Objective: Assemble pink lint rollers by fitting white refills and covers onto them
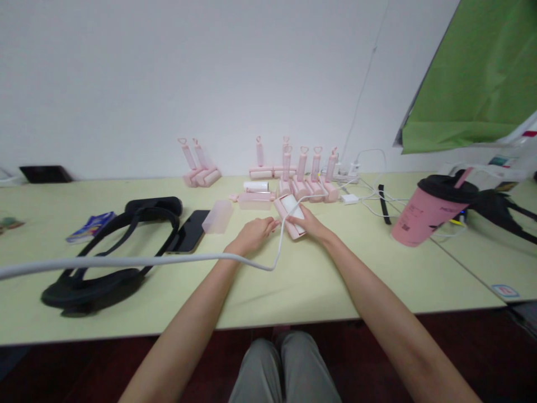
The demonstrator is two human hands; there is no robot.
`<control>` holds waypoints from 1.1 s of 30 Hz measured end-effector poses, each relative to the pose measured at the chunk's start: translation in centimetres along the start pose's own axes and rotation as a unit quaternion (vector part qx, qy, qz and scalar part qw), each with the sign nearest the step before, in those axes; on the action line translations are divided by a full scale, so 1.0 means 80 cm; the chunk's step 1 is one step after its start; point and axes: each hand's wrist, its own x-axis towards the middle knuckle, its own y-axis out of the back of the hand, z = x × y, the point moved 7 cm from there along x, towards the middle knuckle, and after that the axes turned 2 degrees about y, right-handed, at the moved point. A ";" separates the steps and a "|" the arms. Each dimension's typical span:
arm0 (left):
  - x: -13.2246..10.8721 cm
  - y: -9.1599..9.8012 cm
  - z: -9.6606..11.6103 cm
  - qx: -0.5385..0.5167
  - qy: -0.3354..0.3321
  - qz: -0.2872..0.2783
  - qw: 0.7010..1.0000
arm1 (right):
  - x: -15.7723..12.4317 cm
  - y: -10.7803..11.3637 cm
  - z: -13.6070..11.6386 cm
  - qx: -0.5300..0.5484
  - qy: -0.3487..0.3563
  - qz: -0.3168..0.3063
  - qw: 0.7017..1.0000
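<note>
My right hand [311, 223] grips a small pink case [298, 230] on the table, thumb and fingers around its right side. A white paper roll [292, 206] lies inside the case, which is tilted. Close by the case's left edge is my left hand [254, 233], its fingers curled together; whether anything is between the fingertips cannot be made out. Just beyond lie a translucent pink cover [254, 201] and another white roll [255, 186]. A second translucent pink cover [218, 216] rests left of my left hand.
Several pink lint rollers with upright handles [302, 165] stand along the wall. A black headset [113, 280], a phone [191, 230] and a blue packet [91, 226] lie left. Right are white cables [371, 193] and a pink cup [423, 212]. A white cord [168, 259] crosses the foreground.
</note>
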 end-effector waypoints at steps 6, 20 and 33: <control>-0.004 0.000 0.015 0.115 -0.011 0.058 0.992 | 0.002 0.004 0.012 0.032 -0.029 0.024 0.999; 0.002 0.016 0.040 0.085 0.017 0.039 0.995 | 0.002 0.017 -0.012 0.131 -0.046 0.100 0.985; 0.003 -0.003 0.026 0.057 -0.002 -0.026 0.998 | 0.002 0.017 -0.023 -0.010 0.015 0.045 0.999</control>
